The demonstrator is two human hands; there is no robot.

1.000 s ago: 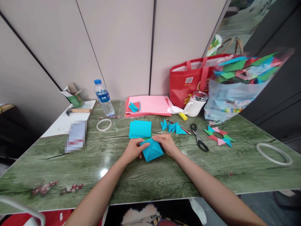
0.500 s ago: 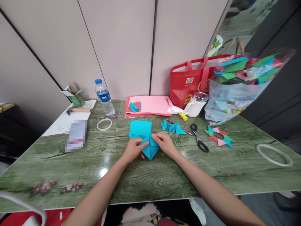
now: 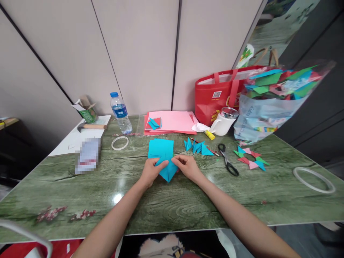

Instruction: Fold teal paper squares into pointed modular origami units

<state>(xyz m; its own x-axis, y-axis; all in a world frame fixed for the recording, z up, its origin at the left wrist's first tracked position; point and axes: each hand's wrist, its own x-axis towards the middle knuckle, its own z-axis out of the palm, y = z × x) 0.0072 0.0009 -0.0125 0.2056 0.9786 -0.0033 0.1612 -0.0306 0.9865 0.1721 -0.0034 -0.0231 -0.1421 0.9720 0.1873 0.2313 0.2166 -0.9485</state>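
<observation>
A partly folded sheet of blue paper (image 3: 168,171) is held between both hands just above the table, one corner pointing toward me. My left hand (image 3: 152,171) grips its left side, thumb on top. On the right edge, my right hand (image 3: 188,166) pinches the paper between thumb and fingertips. Right behind it lies a stack of blue paper squares (image 3: 161,147), partly covered by the folded sheet. Several folded blue paper pieces (image 3: 198,147) rest to the right of the stack, by a thin red pencil-like stick.
Black-handled scissors (image 3: 228,159) and a multicoloured folded-paper ring (image 3: 251,157) lie to the right. Behind stand a white mug (image 3: 224,122), a red bag (image 3: 208,95) and a plastic bag of folded paper (image 3: 266,114). Pink sheets (image 3: 177,121), a water bottle (image 3: 120,113) and a hammer (image 3: 94,126) are farther back.
The blue paper has turned slightly and shifted a little left in my hands. The crossing folds that showed on its top are now less visible. My right fingers have moved slightly along its edge.
</observation>
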